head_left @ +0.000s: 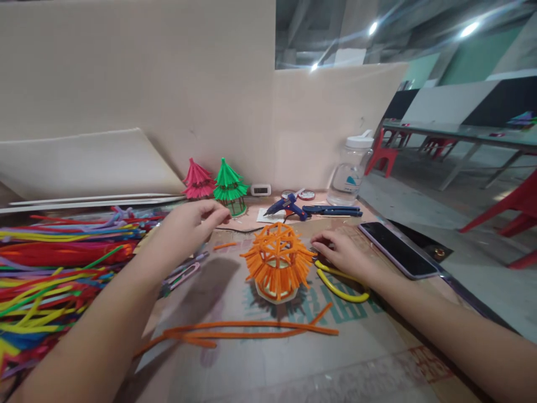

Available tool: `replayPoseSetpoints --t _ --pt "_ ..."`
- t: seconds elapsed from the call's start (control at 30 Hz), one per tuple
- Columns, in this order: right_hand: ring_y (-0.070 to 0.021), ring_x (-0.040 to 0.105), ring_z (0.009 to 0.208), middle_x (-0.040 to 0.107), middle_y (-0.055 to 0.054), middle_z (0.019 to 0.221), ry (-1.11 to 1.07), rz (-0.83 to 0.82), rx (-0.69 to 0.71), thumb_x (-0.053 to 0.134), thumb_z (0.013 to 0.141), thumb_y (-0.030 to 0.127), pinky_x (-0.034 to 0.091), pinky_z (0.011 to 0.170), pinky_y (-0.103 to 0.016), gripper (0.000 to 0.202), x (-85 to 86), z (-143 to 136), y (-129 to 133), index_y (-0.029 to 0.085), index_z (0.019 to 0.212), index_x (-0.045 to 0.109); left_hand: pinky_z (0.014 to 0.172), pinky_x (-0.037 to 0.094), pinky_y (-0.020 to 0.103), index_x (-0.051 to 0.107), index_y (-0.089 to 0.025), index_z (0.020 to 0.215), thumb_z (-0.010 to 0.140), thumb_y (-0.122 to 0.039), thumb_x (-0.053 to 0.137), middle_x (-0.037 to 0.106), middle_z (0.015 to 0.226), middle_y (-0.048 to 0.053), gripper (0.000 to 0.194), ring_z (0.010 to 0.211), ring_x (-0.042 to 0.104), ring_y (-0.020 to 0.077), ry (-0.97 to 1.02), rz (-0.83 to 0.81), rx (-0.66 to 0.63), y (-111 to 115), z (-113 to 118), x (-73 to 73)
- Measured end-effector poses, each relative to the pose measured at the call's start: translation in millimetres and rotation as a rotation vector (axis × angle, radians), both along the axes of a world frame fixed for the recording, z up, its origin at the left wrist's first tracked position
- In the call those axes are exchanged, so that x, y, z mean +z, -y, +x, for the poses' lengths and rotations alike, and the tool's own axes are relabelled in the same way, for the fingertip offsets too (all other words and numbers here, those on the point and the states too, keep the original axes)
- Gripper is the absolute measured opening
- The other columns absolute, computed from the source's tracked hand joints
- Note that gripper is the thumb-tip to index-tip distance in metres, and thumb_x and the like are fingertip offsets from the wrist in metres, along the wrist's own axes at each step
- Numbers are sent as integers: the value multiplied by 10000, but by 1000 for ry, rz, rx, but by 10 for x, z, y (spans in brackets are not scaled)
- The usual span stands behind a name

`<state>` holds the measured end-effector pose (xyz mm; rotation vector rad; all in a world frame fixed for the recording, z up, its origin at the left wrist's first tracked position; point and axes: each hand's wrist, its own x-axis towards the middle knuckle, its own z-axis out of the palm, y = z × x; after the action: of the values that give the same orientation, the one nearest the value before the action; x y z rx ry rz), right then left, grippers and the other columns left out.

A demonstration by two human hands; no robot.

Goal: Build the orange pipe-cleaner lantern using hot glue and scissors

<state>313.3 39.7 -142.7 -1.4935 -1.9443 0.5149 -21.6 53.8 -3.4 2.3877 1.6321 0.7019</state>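
An orange model of fuzzy stems [277,254] stands upright on a pale base in the middle of the table. My left hand [195,219] hovers left of and behind it, fingers loosely bent and thumb apart, with nothing visible in it; its fingertips overlap the view of a green-roofed model [229,187]. To the right of the orange model, my right hand [338,249] has its fingers loosely curled, with no object visible between them. It is nearest to yellow-handled pliers [342,290], whose head is hidden. Loose orange stems [251,330] lie in front.
Many coloured stems [62,268] cover the left side. At the back are a pink-roofed model [197,180], a small digital clock [260,190], a blue glue gun [289,206] and a clear bottle [349,173]. A phone [396,249] lies near the right edge.
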Motion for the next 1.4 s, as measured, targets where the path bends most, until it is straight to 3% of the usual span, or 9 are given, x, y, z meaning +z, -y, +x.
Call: replayPoseSetpoints --t 0.1,0.23,0.57,0.7,0.87,1.03,1.13,1.4 --pt "-230 669 869 736 -84 935 13 10 7 520 908 315 497 778 -349 211 -23 1 -2 184 919 686 656 423 281 710 -228 870 846 -485 513 733 808 2 325 753 658 210 -82 -101 29 -206 -123 -128" --pt "-235 665 874 737 -90 934 31 31 14 526 909 305 499 775 -356 211 -32 -17 -5 180 917 695 664 456 278 693 -211 826 764 -380 545 749 832 19 234 762 674 220 -124 -148 21 -350 -180 -285" --pt "-241 645 876 729 -91 918 87 83 52 543 901 273 498 808 -383 191 -50 -28 -1 181 926 709 858 484 332 624 -180 1095 877 -294 365 725 1105 92 356 992 670 256 -110 -46 95 -396 -152 -434" --pt "-241 647 881 730 -90 918 100 87 67 540 913 279 499 807 -384 194 -68 -19 -11 182 926 708 887 477 344 639 -183 1084 908 -338 360 723 1125 98 364 1024 662 267 -90 -45 92 -409 -142 -423" --pt "-224 665 884 741 -83 928 116 99 68 525 948 285 510 803 -358 218 -35 -11 -21 172 944 712 799 518 338 652 -180 1096 900 -436 389 731 1025 82 416 900 679 252 -29 -65 42 -334 -131 -278" --pt "-205 652 922 715 -73 1016 189 137 166 655 901 281 508 818 -327 191 51 -24 21 201 1055 735 944 517 380 636 -220 1232 797 -507 560 676 1241 88 527 1084 641 268 43 -105 -153 -263 -174 -170" --pt "-238 612 991 676 -78 1060 279 184 238 737 844 268 469 872 -363 218 101 -89 58 233 1059 746 930 538 398 668 -216 1188 798 -560 581 708 1208 87 527 1062 670 281 88 -187 -94 -304 -180 -196" --pt "-244 545 923 632 -117 1008 408 254 253 579 935 180 416 828 -384 144 74 -278 33 173 963 721 861 535 360 721 -220 1090 821 -581 521 766 1085 72 492 959 702 284 -52 -170 -34 -299 -33 -240"
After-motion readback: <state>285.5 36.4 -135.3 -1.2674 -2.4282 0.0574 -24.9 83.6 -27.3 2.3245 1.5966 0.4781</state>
